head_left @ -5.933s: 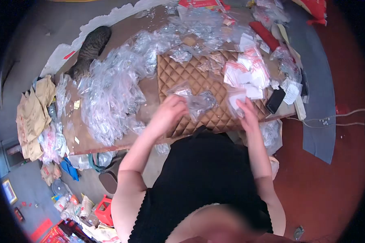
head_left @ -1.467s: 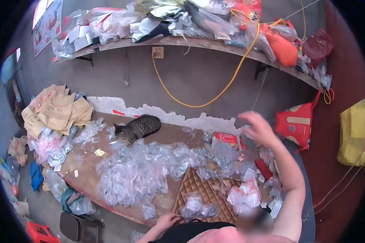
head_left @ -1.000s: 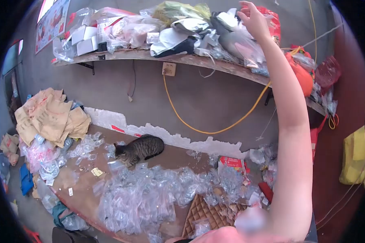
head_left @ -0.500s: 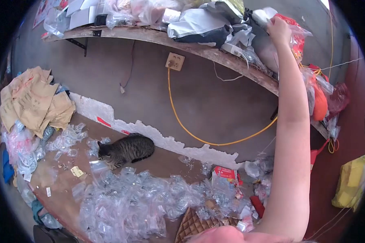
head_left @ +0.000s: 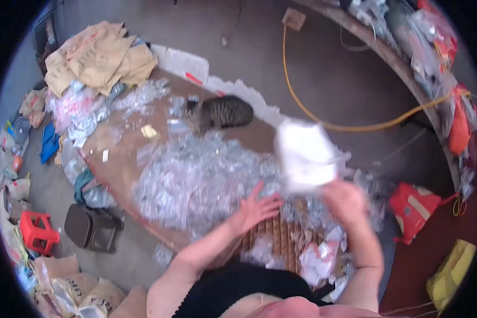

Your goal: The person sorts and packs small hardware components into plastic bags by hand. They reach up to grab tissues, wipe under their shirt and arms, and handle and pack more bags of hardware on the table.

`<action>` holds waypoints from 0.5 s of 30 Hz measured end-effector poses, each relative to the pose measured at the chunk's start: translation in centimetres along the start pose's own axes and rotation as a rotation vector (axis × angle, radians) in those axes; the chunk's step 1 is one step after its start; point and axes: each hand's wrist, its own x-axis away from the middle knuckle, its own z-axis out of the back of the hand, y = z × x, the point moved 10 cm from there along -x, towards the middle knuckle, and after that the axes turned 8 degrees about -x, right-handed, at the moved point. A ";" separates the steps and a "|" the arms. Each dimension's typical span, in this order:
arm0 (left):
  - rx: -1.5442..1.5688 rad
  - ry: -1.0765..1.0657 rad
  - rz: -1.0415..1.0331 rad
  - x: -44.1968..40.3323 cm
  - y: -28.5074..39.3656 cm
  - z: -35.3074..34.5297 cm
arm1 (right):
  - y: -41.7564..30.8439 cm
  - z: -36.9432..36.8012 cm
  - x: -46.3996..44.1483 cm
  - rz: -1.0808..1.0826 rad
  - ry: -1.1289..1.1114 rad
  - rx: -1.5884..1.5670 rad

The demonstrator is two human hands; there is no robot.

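My right hand (head_left: 347, 202) is closed on the lower edge of a flat white packet (head_left: 306, 156), blurred by motion; whether it is paper or plastic I cannot tell. Reaching in from the left, my left hand (head_left: 259, 208) has its fingers spread and holds nothing. Beneath and beyond it lies a broad heap of small clear plastic bags (head_left: 196, 183) on the brown tabletop (head_left: 106, 175). A brown quilted pad (head_left: 273, 238) shows between my arms.
A tabby cat (head_left: 228, 112) lies by the wall behind the bags. Kraft sacks (head_left: 98, 58) are piled back left. A yellow cable (head_left: 350, 128) loops below the cluttered shelf (head_left: 403, 69). A red bag (head_left: 414, 209) hangs at right; stools (head_left: 93, 228) stand left.
My right hand has come down from the shelf to above the table with the white packet. My left hand has come into view, and the camera has tilted down and left.
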 end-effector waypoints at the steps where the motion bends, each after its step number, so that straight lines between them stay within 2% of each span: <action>1: 0.128 -0.035 -0.065 -0.3 0.7 -2.3 | -3.1 -4.7 3.0 0.290 0.085 -0.087; 2: 0.185 0.109 0.000 0.1 -1.2 -0.8 | -6.0 -6.7 5.3 0.429 0.177 -0.178; 3: 0.234 0.249 0.069 1.2 -3.4 1.0 | -7.6 -9.3 7.7 0.496 0.135 -0.077; 4: 0.233 0.270 0.096 2.0 -4.5 1.2 | -7.0 -10.6 8.7 0.339 0.079 -0.232; 5: 0.016 0.327 0.140 3.1 -5.7 1.8 | -6.4 -11.7 9.9 0.177 0.022 -0.384; 6: -0.204 0.368 0.194 4.3 -6.7 2.1 | -7.1 -11.8 11.3 0.140 0.027 -0.403; 8: -0.182 0.323 0.201 5.3 -8.6 0.8 | -3.4 -10.9 14.2 -0.361 0.245 -0.817; 9: -0.151 0.283 0.159 5.7 -9.3 -0.1 | -4.0 -10.8 14.7 -0.394 0.256 -0.820; 10: -0.154 0.274 0.185 5.8 -10.5 -0.6 | -5.0 -9.4 14.4 -0.352 0.326 -0.610; 12: -0.019 0.223 0.184 6.2 -12.5 -2.0 | -5.0 -8.9 16.2 -0.334 0.394 -0.397; 14: 0.043 0.193 0.197 6.7 -14.1 -3.2 | -2.9 -13.6 18.8 -0.393 0.263 -0.788; 15: -0.042 0.237 0.291 7.5 -15.4 -3.2 | -2.5 -13.1 19.6 -0.403 0.273 -0.789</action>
